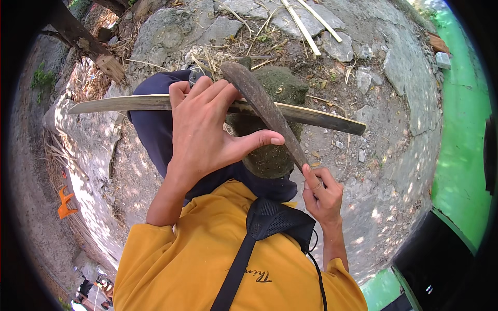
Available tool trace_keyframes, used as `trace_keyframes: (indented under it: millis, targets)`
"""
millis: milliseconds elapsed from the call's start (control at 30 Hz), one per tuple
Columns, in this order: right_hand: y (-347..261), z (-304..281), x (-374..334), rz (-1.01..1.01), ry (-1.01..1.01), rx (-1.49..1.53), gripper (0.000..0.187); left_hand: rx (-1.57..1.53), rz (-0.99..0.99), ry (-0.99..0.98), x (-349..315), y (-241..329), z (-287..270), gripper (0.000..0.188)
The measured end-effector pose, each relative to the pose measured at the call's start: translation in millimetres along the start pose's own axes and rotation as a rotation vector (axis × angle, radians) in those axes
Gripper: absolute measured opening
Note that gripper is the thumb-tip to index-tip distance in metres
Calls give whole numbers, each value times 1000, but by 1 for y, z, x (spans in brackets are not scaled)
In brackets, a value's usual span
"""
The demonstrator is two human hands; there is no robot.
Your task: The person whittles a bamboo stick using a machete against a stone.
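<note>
My left hand (199, 124) is closed over a long split bamboo slat (332, 120), its fingers curled on the far side. The thumb reaches right, onto or just over the blade; I cannot tell if it touches. The slat lies crosswise, dark on its face and pale along its edge. My right hand (324, 194) grips the near end of a machete (264, 103) with a dark, worn blade. That blade slants away to the far left and crosses over the slat. The machete's handle is hidden in my fingers. Beneath both lies a mossy stone block (285, 85).
Pale wood strips (303, 28) lie on the broken concrete beyond the stone. A wooden post (85, 44) stands at the far left, and an orange plastic chair (66, 202) farther off. A green painted surface (461, 140) runs along the right.
</note>
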State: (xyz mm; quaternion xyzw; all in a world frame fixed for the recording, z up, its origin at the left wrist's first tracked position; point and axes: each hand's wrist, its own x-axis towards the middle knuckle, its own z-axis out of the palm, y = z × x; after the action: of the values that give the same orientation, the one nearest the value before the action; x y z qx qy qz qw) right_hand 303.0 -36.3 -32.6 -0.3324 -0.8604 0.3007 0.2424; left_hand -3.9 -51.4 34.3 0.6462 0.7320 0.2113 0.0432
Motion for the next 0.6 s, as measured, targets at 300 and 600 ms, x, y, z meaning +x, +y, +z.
trace_keyframes:
  millis: [300, 600]
  targets:
    - [-4, -4, 5, 44, -28, 27, 75, -32, 18, 107, 2, 0, 8, 72]
    - [-8, 1, 5, 54, -13, -27, 77, -71, -3, 145, 1, -1, 8, 67]
